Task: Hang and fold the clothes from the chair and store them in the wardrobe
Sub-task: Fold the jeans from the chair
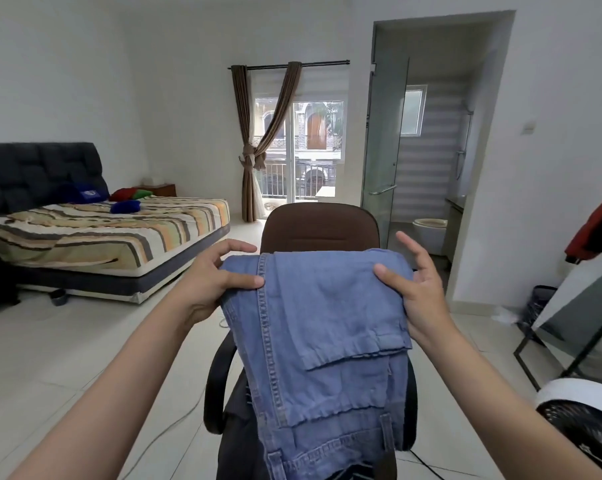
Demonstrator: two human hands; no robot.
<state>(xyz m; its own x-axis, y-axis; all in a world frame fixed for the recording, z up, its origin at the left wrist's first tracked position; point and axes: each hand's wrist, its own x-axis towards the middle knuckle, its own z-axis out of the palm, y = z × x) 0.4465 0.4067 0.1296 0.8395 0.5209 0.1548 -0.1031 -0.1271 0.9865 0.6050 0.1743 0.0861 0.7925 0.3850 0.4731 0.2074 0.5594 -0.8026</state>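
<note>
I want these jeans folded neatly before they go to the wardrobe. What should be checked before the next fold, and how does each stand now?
1. Left hand grips the jeans: ok, thumb on top at the folded edge.
2. Right hand grips: ok by the thumb, though the other fingers are spread loose.
3. Fold already made: ok, legs doubled over.
4. Edges aligned: not ok, layers sit offset.
5. Jeans clear of the chair: cannot tell.
6. Wardrobe in view: not ok.

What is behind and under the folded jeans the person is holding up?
Behind the jeans stands a brown office chair; its backrest top and left armrest show. Something dark lies on the seat at lower left, but the jeans cover most of it, so I cannot identify it.
</note>
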